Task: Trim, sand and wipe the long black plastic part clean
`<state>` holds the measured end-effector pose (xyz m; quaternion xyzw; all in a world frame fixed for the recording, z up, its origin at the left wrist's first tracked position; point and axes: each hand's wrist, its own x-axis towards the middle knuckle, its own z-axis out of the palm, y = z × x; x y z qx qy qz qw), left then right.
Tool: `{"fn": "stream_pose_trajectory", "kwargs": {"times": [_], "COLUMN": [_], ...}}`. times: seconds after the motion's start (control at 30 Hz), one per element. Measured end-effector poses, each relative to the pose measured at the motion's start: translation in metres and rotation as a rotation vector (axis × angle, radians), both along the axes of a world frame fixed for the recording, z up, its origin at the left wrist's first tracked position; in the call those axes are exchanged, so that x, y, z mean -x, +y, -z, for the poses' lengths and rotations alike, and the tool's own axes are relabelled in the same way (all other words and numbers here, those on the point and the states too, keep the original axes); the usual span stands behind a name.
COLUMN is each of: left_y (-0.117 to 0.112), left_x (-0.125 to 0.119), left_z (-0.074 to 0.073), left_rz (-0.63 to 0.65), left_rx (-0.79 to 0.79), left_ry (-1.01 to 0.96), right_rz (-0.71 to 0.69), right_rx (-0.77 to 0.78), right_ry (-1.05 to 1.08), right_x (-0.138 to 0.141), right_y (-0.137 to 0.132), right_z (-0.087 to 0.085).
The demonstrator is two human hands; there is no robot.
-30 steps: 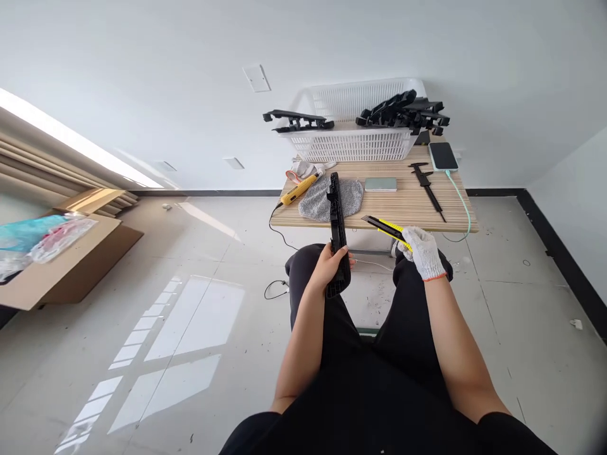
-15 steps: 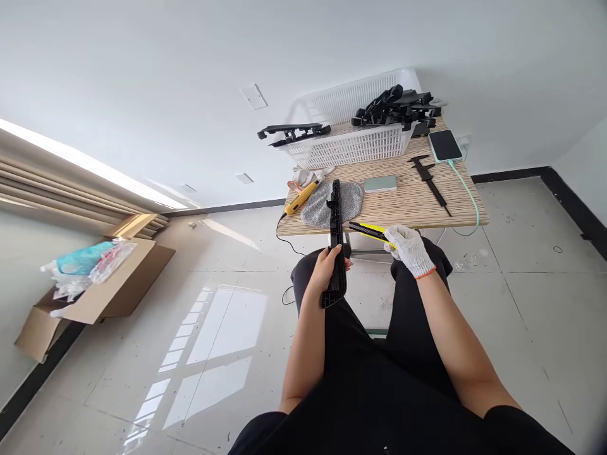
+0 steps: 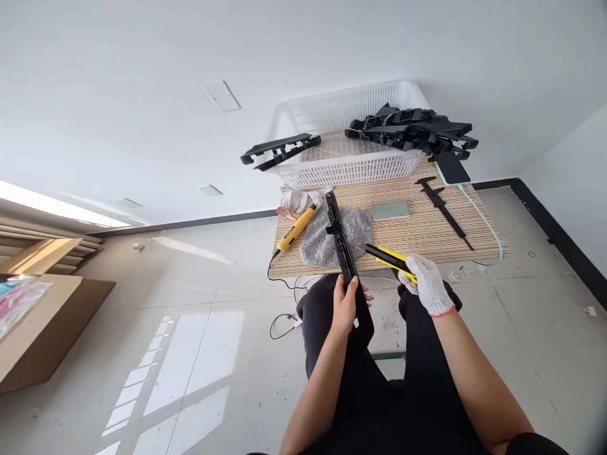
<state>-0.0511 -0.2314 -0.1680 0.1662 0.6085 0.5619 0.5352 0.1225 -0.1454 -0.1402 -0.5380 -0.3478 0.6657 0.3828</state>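
Observation:
My bare left hand is closed around the lower part of a long black plastic part, tilted with its far end over the table. In a white glove with an orange cuff, my right hand grips a yellow and black utility knife. Its blade points left, close to the plastic part; whether it touches I cannot tell. Behind the part lies a grey cloth. A yellow corded tool rests left of the cloth, beside a white glove.
A white plastic basket at the table's back holds several black plastic parts. On the wooden table lie a grey-green block, a black caliper and a phone on a cable. A cardboard box stands at left.
The view has shifted, so the table appears lower and the cardboard box farther left. The plastic part now leans more to the left at its far end. Both hands keep their holds.

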Motion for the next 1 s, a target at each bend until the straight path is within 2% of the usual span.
{"fn": "stream_pose_trajectory", "kwargs": {"times": [0.17,0.37,0.5,0.63,0.73,0.8,0.87,1.0], "left_y": [0.014,0.000,-0.001,-0.001,-0.014,-0.027,-0.040,-0.047], "left_x": [-0.001,-0.007,0.002,0.019,0.027,0.026,0.023,0.014], "left_z": [-0.011,-0.026,-0.047,-0.062,-0.066,-0.066,-0.064,-0.058], "left_rz": [-0.074,-0.013,-0.037,-0.076,-0.100,-0.121,-0.155,-0.241], "left_rx": [-0.029,-0.086,-0.106,-0.104,-0.103,-0.105,-0.098,-0.085], "left_ry": [-0.016,-0.002,0.084,0.167,0.184,0.174,0.167,0.127], "right_rz": [0.161,0.034,-0.018,0.066,0.032,-0.027,-0.059,-0.160], "right_rx": [-0.077,-0.183,-0.268,-0.300,-0.392,-0.473,-0.487,-0.452], "right_ry": [0.051,0.013,0.088,0.057,0.084,0.115,0.113,0.037], "right_x": [-0.002,-0.018,-0.007,0.021,0.034,0.037,0.035,0.022], "right_y": [-0.009,-0.022,-0.019,-0.010,-0.003,0.000,0.000,0.002], "right_z": [0.016,0.020,0.017,0.004,-0.015,-0.027,-0.034,-0.034]}}
